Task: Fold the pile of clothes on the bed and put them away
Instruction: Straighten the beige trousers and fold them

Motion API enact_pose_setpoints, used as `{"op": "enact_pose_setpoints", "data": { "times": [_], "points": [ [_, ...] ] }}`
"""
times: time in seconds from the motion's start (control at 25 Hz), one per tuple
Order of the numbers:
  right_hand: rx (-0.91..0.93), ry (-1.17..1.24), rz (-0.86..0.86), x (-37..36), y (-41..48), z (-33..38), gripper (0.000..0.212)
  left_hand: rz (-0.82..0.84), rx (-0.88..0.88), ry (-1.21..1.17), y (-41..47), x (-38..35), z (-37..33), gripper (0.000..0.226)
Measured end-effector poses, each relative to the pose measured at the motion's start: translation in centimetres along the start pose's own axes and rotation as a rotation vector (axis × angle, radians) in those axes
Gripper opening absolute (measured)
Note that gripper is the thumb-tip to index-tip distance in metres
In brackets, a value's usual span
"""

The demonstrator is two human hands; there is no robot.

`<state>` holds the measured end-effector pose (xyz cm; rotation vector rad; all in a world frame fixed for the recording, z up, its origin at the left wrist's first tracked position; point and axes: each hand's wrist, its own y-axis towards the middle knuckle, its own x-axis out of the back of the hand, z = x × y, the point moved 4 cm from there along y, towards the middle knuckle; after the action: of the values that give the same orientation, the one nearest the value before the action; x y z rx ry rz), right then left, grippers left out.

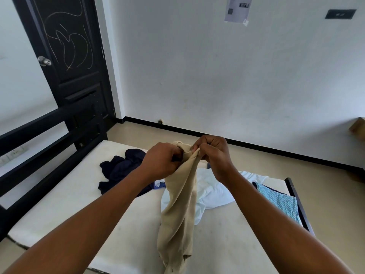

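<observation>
Left hand [160, 161]: grips top of beige knit garment [178, 204].
Right hand [212, 153]: pinches same top edge.
Garment: hangs above white mattress [69, 204].
Mattress: crumpled navy garment [118, 169], white shirt [213, 188].

Matt beige cloth garment [178, 204], glossy black wood door [79, 76] (metal knob [44, 61], v. shiny).

1. A black panelled wooden door [67, 56], marked with pale curving scrawls, is the landmark.
2. A round silver metal doorknob [44, 61] sits at the door's left edge.
3. A white printed paper sheet [239, 8] is taped to the wall, high up and well right of the door.
4. A black rectangular switch plate [340, 14] is mounted further right.
5. A black skirting strip [237, 142] runs rightward from the door's foot.
6. A brown cardboard box [358, 127] lies far right of the door, low down.
</observation>
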<state>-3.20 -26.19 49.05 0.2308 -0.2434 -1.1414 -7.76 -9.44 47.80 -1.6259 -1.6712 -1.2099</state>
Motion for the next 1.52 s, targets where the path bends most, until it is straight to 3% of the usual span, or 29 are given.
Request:
{"op": "enact_pose_setpoints", "data": {
  "times": [0.12, 0.24, 0.36, 0.52, 0.64, 0.68, 0.84, 0.96, 1.28, 1.44, 1.52],
  "points": [
    [-0.018, -0.027, -0.043, 1.4, 0.4, -0.7, 0.013, -0.089, 0.003, -0.011, 0.1, 1.5, 0.8, 0.023],
    [-0.041, -0.086, -0.051, 3.0, 0.8, -2.0, 0.013, -0.296, 0.169, -0.462, 0.6, 4.0, 1.9, 0.017],
    [-0.001, -0.210, 0.066, 3.7, 1.0, -2.7, 0.013, -0.305, 0.322, -0.838, 1.1, 4.0, 2.7, 0.022],
    [0.017, -0.586, 0.123, 3.0, 1.9, -0.5, 0.029, -0.250, 0.436, -0.832, 1.3, 2.3, 3.2, 0.036],
    [0.154, -0.903, 0.135, 0.5, 1.8, 1.1, 0.014, -0.264, 0.411, -0.743, 1.5, 1.9, 2.9, 0.041],
    [0.167, -0.930, 0.166, -0.5, 1.6, 0.9, 0.018, -0.271, 0.402, -0.722, 1.5, 1.8, 2.8, 0.040],
    [-0.030, -0.814, 0.285, -2.6, 0.4, -0.8, 0.043, -0.283, 0.384, -0.696, 1.0, 1.5, 2.9, 0.043],
    [-0.079, -0.841, 0.265, -3.3, 0.1, -1.7, 0.045, -0.288, 0.401, -0.714, 0.5, 1.4, 3.7, 0.043],
    [-0.059, -0.881, 0.249, -2.4, 0.8, -3.8, 0.015, -0.298, 0.467, -0.779, -0.4, -0.1, 5.3, 0.046],
    [-0.091, -0.463, 0.028, -0.3, 1.6, -1.6, 0.019, -0.385, 0.338, -0.430, -2.2, -0.1, 4.6, 0.039],
    [-0.108, -0.278, 0.043, -0.3, 1.3, -0.2, 0.026, -0.405, 0.262, -0.352, -2.5, -0.3, 4.4, 0.039]
  ]
}}
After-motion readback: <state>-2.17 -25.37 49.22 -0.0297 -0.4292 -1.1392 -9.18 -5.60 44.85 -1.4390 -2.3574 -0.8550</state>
